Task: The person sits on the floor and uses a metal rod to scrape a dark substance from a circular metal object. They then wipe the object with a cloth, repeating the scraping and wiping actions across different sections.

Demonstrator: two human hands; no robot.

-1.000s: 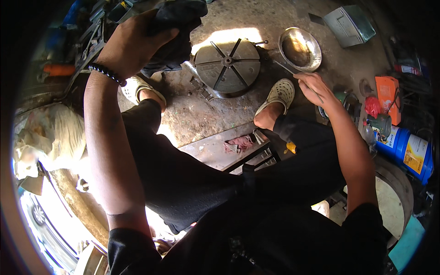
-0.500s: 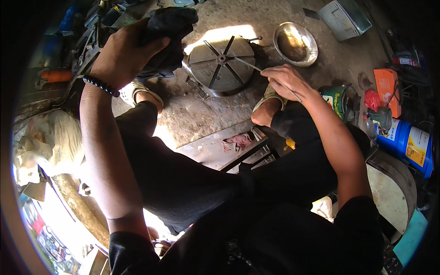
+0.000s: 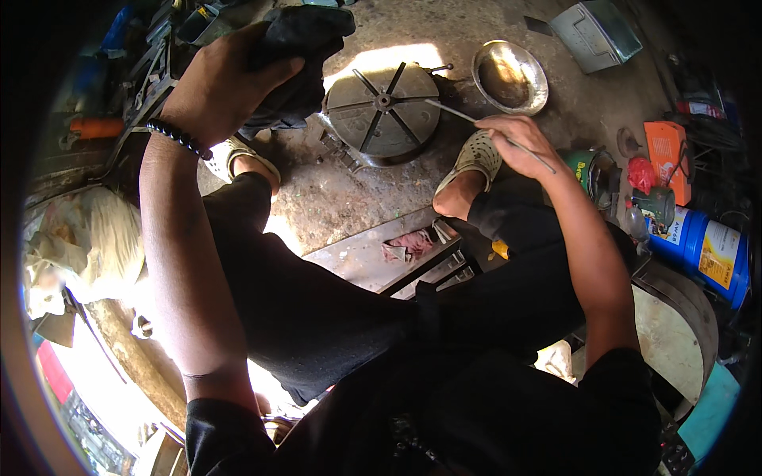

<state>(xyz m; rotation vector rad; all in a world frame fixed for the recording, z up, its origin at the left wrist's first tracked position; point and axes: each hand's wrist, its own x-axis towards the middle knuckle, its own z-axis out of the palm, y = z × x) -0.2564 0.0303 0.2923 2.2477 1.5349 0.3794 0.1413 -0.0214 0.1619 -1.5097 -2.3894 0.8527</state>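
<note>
High at the left, my left hand [image 3: 226,83] is closed round a bulky black object [image 3: 305,40]; its kind is unclear, and it may be cloth or a shield. My right hand [image 3: 520,144] pinches a thin grey metal rod [image 3: 456,111]. The rod's far tip points up and left, over the right edge of a slotted rotary table [image 3: 373,127]; I cannot tell whether it touches. This round metal table sits on the floor beyond my feet, with a hub at its centre and a handle at its far right.
A metal bowl [image 3: 482,83] and a grey metal box [image 3: 583,36] stand at the far right. Along the right are an orange case [image 3: 663,147], a green tin [image 3: 583,170] and a blue bucket [image 3: 694,238]. Between my legs lies a reddish rag [image 3: 411,244]. My clog-shod feet flank the table.
My right hand has moved right with the rod, drawing its tip away from the table's hub. My left hand and the black object have shifted slightly right.
</note>
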